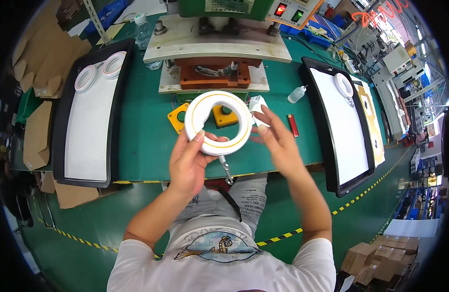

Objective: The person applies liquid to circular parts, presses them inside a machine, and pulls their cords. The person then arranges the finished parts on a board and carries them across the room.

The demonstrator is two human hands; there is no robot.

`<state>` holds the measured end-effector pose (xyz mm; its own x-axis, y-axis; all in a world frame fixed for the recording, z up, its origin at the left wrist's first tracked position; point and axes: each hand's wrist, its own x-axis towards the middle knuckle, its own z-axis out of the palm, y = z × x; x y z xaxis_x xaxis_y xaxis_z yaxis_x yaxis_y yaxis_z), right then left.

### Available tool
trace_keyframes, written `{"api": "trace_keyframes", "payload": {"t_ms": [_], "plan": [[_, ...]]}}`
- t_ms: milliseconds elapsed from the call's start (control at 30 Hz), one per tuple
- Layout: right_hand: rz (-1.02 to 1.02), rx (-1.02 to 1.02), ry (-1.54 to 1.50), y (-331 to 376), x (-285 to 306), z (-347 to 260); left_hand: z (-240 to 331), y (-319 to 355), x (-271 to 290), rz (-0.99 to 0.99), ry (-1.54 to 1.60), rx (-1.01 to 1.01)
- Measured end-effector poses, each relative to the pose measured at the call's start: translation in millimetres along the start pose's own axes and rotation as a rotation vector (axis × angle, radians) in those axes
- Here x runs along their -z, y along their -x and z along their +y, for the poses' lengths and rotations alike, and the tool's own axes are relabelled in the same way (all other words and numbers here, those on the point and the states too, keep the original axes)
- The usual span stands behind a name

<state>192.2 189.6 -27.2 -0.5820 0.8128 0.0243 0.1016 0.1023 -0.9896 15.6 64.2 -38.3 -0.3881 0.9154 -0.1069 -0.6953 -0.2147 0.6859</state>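
Observation:
My left hand (pixel 188 163) grips a white ring-shaped lamp (pixel 219 122) with a thin orange line on its face, held up over the green bench (pixel 142 136). A short metal stem (pixel 226 169) hangs from the ring's lower edge. My right hand (pixel 275 138) is beside the ring's right rim with a small white cloth or paper (pixel 258 108) pinched in its fingers; the hand is blurred. Two yellow push-button boxes (pixel 178 118) sit on the bench behind the ring, partly hidden by it.
A press machine (pixel 217 44) stands at the back centre. The left black tray (pixel 88 117) has two white rings (pixel 100 72) at its far end. The right black tray (pixel 343 126) carries one ring (pixel 343 84). A small dropper bottle (pixel 297 94) and a red lighter (pixel 293 125) lie between. Cardboard (pixel 37 136) lies far left.

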Motion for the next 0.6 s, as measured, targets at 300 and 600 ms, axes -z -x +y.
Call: {"api": "trace_keyframes", "payload": {"t_ms": [300,600], "plan": [[0.248,0.158,-0.314,-16.6,-33.1,3.4,-10.4,-18.0,-16.4,-0.056,-0.228,-0.093],[0.296,0.324,-0.010,-74.2,-42.6,4.4,6.1,-42.4,-5.3,-0.019,-0.266,-0.320]]}}
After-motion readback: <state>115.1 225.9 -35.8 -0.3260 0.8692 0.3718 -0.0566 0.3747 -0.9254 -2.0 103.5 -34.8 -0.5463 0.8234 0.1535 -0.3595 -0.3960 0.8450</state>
